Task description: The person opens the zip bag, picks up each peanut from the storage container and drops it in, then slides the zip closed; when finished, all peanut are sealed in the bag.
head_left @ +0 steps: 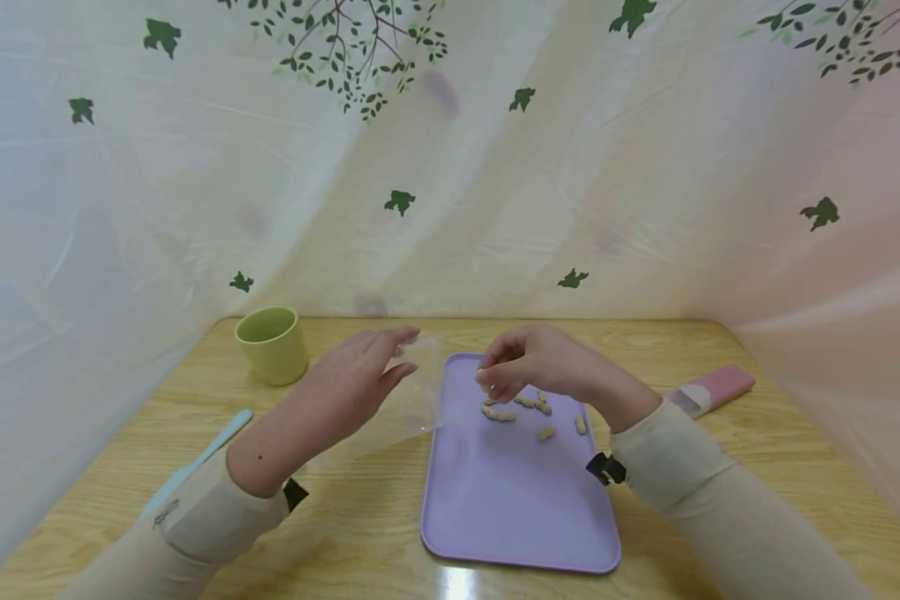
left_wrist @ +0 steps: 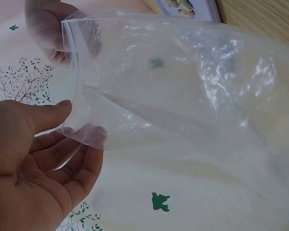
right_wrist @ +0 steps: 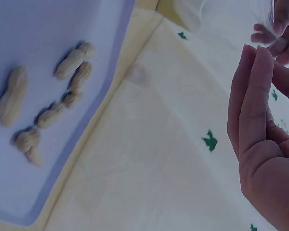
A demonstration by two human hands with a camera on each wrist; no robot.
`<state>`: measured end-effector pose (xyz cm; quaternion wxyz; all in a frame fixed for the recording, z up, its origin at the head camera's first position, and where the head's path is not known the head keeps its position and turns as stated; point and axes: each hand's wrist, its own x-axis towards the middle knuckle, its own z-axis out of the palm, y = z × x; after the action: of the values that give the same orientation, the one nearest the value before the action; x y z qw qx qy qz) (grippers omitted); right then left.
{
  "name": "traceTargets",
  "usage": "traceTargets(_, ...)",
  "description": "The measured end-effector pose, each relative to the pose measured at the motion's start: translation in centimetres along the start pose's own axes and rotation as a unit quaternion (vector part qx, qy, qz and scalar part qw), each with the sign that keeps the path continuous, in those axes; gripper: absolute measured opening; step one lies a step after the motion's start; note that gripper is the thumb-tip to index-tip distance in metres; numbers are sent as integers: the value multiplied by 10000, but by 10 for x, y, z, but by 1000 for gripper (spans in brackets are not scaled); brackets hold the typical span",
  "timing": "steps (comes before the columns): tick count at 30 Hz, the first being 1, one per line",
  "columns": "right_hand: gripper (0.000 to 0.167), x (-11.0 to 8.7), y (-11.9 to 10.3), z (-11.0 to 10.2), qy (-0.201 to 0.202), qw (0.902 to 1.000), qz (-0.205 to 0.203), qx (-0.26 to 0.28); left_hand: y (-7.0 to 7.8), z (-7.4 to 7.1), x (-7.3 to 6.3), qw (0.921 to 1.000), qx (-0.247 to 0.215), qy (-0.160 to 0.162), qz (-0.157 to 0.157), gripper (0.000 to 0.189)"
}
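My left hand (head_left: 345, 383) holds a clear plastic zip bag (left_wrist: 158, 91) by its open end, the thumb on the near side and the fingers behind the film. The bag hangs left of a purple tray (head_left: 521, 508). Above the tray's far left part, my right hand (head_left: 543, 362) pinches a small pale thing that looks like a peanut (head_left: 483, 379); in the right wrist view its fingertips (right_wrist: 264, 60) meet and the thing is hidden. Several unshelled peanuts (right_wrist: 13, 96) lie on the far half of the tray.
A yellow-green cup (head_left: 273, 350) stands at the back left, and a light blue utensil (head_left: 202, 458), partly behind the left forearm, lies nearer. On the right is a pink packet (head_left: 720, 385) with a clear end. A patterned curtain (head_left: 450, 208) hangs behind the wooden table.
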<state>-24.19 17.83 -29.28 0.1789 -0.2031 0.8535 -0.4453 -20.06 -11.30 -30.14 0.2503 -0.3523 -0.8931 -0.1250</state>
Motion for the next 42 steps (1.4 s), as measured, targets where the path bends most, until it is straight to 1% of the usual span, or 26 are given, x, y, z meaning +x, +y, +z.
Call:
traceTargets(4,20,1,-9,9,-30,9998,-169,93,1,-1,0,9999,-17,-109,-101,47)
traceTargets(8,20,1,-13,16,-57,9995,-250,156,0,1,0,10000,-6,-28,-56,47)
traceTargets(12,24,3,-12,20,-91,9993,-297,223,0,1,-1,10000,23,62,18,47)
traceTargets(16,27,1,-10,16,40,9994,-226,251,1,0,-1,10000,8,3,-50,48)
traceTargets(21,30,-2,-4,1,368,9990,-98,235,1,-1,0,10000,52,-60,-55,48)
traceTargets(25,31,0,9,-15,664,9976,3,203,1,-3,0,10000,79,-59,-5,48)
traceTargets(30,33,6,33,-32,943,9950,303,153,0,-3,1,9999,75,-75,-8,48)
traceTargets(33,34,9,48,-38,979,9940,477,137,0,-2,0,9999,87,-57,28,48)
traceTargets(36,36,11,61,-42,961,9930,648,240,0,-2,0,9999,92,-51,61,48)
traceTargets(39,37,13,69,-46,949,9923,725,329,0,-2,0,9999,94,-72,63,48)
traceTargets(42,34,14,74,-48,964,9916,806,294,1,-2,0,9999,83,-98,44,48)
